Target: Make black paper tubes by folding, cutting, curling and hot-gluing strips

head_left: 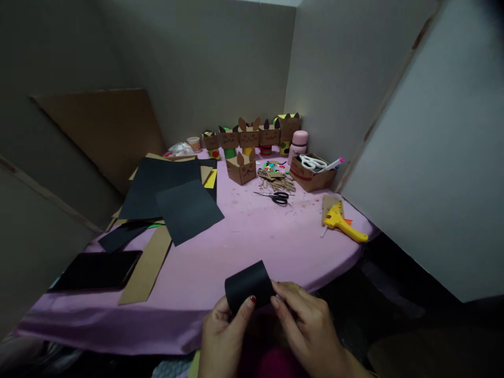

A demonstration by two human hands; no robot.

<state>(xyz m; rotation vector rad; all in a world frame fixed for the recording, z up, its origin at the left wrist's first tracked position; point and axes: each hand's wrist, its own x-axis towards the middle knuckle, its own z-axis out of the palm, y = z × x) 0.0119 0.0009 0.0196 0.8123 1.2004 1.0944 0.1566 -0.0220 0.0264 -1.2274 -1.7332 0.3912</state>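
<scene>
evidently, a curled piece of black paper [249,283] is sitting between both hands, over the near edge of the purple tablecloth [244,233]. the left hand [228,328] is clasping it — the thumb is pressing on the outer face while the other fingers are mostly hiding behind — and the right hand [309,320] is pinching, thumb towards forefinger, at its right edge; how much paper is lying between those fingertips is hard to tell. it is probably weighing next to nothing, and its curve is looking springy, likely to unroll if let go. the matte face is offering decent friction, but hard squeezing is risking a dent, so holding along the edges is making most sense. farther off, flat black sheets [189,207] are overlapping near a smooth brown cardboard strip [147,265]. a boxy cardboard cat head [241,169] is standing beside thin, ragged cardboard slivers [275,180], black-handled scissors [280,198] are lying just in front, and a yellow glue gun [344,226] is resting rightward.
</scene>
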